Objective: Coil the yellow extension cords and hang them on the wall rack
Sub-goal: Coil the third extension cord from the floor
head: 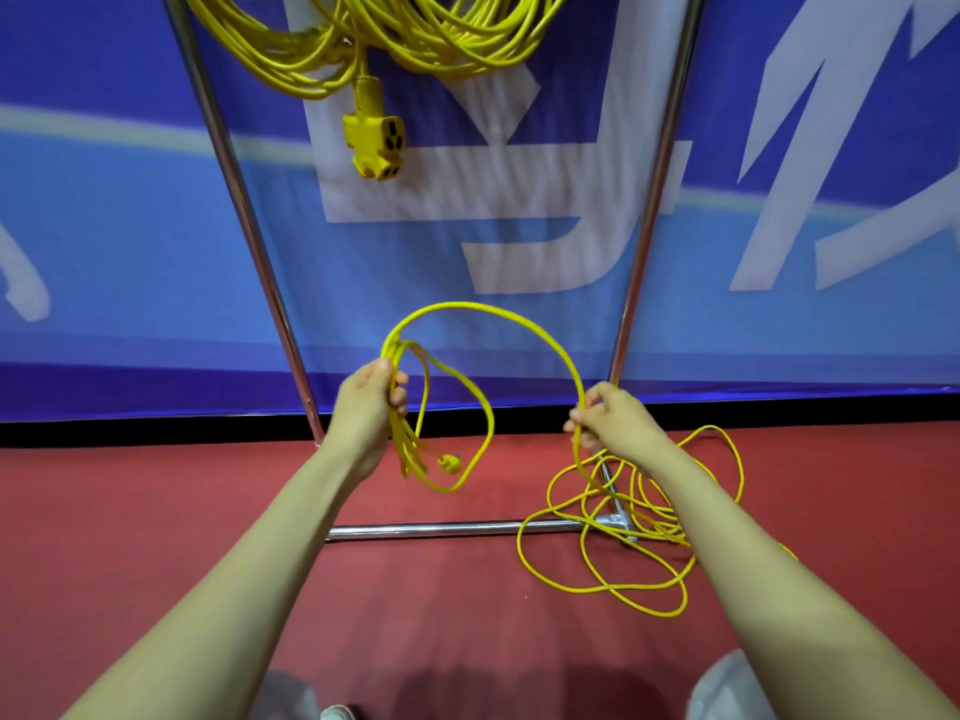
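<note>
Bare forearms (249,553) reach out over the red floor (130,511). On the left, the left hand (371,402) grips a bunch of loops of the yellow extension cord (498,310), fingers curled round them; its plug (450,464) dangles below. The cord arcs right to the right hand (613,418), which pinches it, then drops to a loose tangle on the floor over the rack (441,530) foot. Farther off, coiled cords (415,39) and a socket block (376,140) hang on the rack before a blue banner (545,324).
</note>
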Tool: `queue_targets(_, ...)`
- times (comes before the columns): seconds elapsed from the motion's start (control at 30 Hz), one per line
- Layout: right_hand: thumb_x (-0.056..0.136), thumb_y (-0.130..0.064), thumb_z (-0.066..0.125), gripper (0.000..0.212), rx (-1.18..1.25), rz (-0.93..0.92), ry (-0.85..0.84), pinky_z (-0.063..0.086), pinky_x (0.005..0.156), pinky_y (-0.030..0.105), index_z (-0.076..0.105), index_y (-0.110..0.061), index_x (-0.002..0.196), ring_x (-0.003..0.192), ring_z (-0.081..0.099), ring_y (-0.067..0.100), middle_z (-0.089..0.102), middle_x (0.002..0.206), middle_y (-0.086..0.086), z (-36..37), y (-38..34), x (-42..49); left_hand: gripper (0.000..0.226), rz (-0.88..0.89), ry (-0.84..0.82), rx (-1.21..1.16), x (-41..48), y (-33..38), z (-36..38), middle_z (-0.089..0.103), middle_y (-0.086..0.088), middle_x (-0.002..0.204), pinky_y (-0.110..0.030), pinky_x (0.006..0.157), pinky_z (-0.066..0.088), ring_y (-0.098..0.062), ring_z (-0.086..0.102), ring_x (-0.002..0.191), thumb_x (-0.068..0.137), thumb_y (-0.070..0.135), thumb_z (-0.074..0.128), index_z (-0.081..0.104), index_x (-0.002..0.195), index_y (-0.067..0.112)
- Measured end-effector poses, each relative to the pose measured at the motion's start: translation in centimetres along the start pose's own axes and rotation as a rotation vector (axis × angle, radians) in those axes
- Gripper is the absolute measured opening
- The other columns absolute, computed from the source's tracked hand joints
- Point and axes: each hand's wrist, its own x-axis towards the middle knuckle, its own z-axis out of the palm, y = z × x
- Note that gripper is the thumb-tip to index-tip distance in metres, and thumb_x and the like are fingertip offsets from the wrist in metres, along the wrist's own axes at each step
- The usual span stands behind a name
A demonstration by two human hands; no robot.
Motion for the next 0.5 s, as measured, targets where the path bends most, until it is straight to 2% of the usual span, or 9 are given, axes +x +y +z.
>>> queue_targets(0.07, 0.096, -0.006, 0.053, 0.011, 0.387, -0.04, -0.039, 0.056, 0.055, 0.025, 0.044, -0.009, 0.089, 0.058, 0.066, 0.018, 0.067, 0.084, 0.017, 0.2, -2.2, -0.9, 0.032, -0.058, -0.036, 0.09, -0.5, -1.4, 0.9, 0.041, 0.001, 0.061, -0.02, 0.051, 0.031, -0.003, 0.037, 0.042, 0.105, 0.018, 0.034, 0.051, 0.078, 0.012)
queue_targets(0.13, 0.096, -0.008, 0.053, 0.007, 0.565, -0.064, -0.057, 0.059, 0.062, 0.027, 0.046, -0.007, 0.096, 0.066, 0.07, 0.024, 0.068, 0.089, 0.017, 1.0, -4.1, -1.9, 0.028, -0.099, -0.095, 0.171, -1.1, -2.7, 2.0, 0.043, 0.001, 0.063, -0.019, 0.05, 0.031, -0.006, 0.036, 0.049, 0.105, 0.017, 0.034, 0.052, 0.084, 0.01)
queue_targets(0.23, 0.097, -0.008, 0.052, 0.007, 0.734, -0.071, -0.041, 0.06, 0.066, 0.029, 0.045, -0.006, 0.097, 0.069, 0.071, 0.025, 0.067, 0.092, 0.017, 2.5, -5.2, -2.3, 0.014, -0.183, -0.213, 0.156, -2.3, -3.9, 3.5, 0.053, 0.001, 0.073, -0.016, 0.048, 0.031, -0.008, 0.032, 0.053, 0.102, 0.014, 0.042, 0.053, 0.095, 0.01)
queue_targets(0.3, 0.097, -0.008, 0.051, 0.006, 0.849, -0.054, -0.008, 0.059, 0.064, 0.028, 0.045, -0.006, 0.095, 0.068, 0.071, 0.024, 0.066, 0.093, 0.018, 2.9, -5.5, -2.2, 0.006, -0.198, -0.346, 0.105, -3.0, -4.3, 4.3, 0.047, -0.006, 0.08, -0.018, 0.05, 0.029, -0.006, 0.032, 0.053, 0.098, 0.013, 0.051, 0.052, 0.092, 0.013)
queue_targets(0.37, 0.097, -0.007, 0.05, 0.007, 0.953, -0.034, 0.021, 0.058, 0.062, 0.026, 0.045, -0.007, 0.093, 0.065, 0.071, 0.022, 0.065, 0.091, 0.018, 2.9, -5.5, -1.8, 0.016, -0.176, -0.467, 0.099, -3.7, -4.5, 4.6, 0.041, -0.01, 0.084, -0.021, 0.054, 0.03, -0.005, 0.034, 0.054, 0.09, 0.021, 0.061, 0.054, 0.098, 0.01)
queue_targets(0.43, 0.097, -0.007, 0.05, 0.006, 1.003, -0.033, 0.02, 0.058, 0.062, 0.026, 0.044, -0.005, 0.096, 0.066, 0.071, 0.021, 0.065, 0.09, 0.017, 2.8, -5.3, -1.5, 0.022, -0.143, -0.476, 0.111, -4.1, -4.5, 4.9, 0.045, -0.012, 0.088, -0.021, 0.056, 0.032, -0.006, 0.037, 0.057, 0.088, 0.018, 0.065, 0.056, 0.104, 0.006)
queue_targets(0.5, 0.098, -0.009, 0.048, 0.006, 1.007, -0.048, 0.006, 0.058, 0.064, 0.026, 0.045, -0.005, 0.098, 0.068, 0.072, 0.021, 0.065, 0.091, 0.017, 2.7, -5.3, -1.6, 0.012, -0.111, -0.4, 0.104, -4.3, -4.5, 5.3, 0.051, -0.015, 0.086, -0.018, 0.053, 0.032, -0.004, 0.039, 0.054, 0.09, 0.005, 0.061, 0.058, 0.102, 0.002)
